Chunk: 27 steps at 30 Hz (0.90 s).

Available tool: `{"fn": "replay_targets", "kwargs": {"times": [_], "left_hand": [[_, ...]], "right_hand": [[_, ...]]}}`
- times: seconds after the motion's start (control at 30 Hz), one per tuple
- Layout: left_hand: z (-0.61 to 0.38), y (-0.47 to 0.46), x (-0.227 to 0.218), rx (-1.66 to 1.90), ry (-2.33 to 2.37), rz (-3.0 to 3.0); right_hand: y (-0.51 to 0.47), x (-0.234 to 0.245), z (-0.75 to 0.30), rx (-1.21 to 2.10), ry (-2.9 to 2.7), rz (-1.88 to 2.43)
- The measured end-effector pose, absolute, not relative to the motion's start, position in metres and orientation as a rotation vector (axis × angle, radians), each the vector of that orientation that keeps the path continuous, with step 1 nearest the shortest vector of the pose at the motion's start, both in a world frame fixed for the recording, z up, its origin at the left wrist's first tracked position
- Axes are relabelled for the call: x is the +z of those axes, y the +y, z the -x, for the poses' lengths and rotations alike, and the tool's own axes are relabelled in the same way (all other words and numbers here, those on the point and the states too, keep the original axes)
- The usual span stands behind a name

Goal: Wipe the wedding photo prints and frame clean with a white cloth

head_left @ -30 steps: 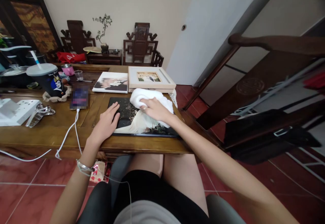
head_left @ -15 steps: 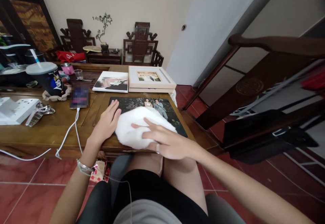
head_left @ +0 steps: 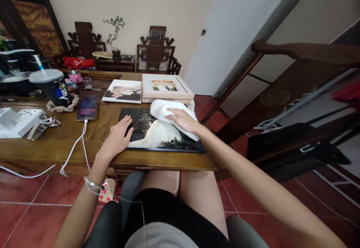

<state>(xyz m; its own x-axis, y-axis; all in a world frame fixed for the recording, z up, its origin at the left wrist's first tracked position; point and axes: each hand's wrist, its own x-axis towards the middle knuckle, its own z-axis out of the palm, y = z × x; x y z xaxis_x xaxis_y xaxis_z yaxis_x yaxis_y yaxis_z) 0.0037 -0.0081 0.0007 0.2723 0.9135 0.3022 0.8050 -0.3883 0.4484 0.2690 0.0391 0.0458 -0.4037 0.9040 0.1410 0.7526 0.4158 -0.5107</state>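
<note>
A dark photo panel [head_left: 140, 122] lies flat at the table's front edge, its picture showing a pale, flowing dress among dark foliage. My left hand [head_left: 116, 137] rests palm down along the panel's left edge, fingers stretched out and holding nothing. A fluffy white cloth [head_left: 160, 107] is under my right hand [head_left: 183, 119], whose fingers press and grip it against the panel's upper right part. The cloth covers that part of the picture and reaches past the far edge.
Behind the panel lie a small photo print [head_left: 123, 91] and a boxed picture frame [head_left: 165, 84]. To the left are a phone [head_left: 88, 107] with a white cable, a lidded cup [head_left: 52, 88] with a straw, and a power strip [head_left: 22, 122]. A wooden chair [head_left: 277, 94] stands at right.
My right hand has slid the cloth away from me, from the panel's near middle to its far right, uncovering the dress in the picture. The left hand has hardly moved.
</note>
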Motion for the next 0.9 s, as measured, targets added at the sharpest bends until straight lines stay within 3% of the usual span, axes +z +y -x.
{"fn": "replay_targets", "kwargs": {"times": [0.37,0.53,0.9], "left_hand": [[-0.002,-0.006,0.001,0.803,1.605,-2.349],[-0.003,-0.007,0.001,0.821,1.583,-2.329],[-0.003,-0.006,-0.001,0.820,1.595,-2.302]], "right_hand": [[0.086,0.056,-0.153,0.673,-2.424,1.045],[0.080,0.046,-0.195,0.692,-2.405,1.052],[0.069,0.027,-0.307,0.571,-2.068,1.495]]}}
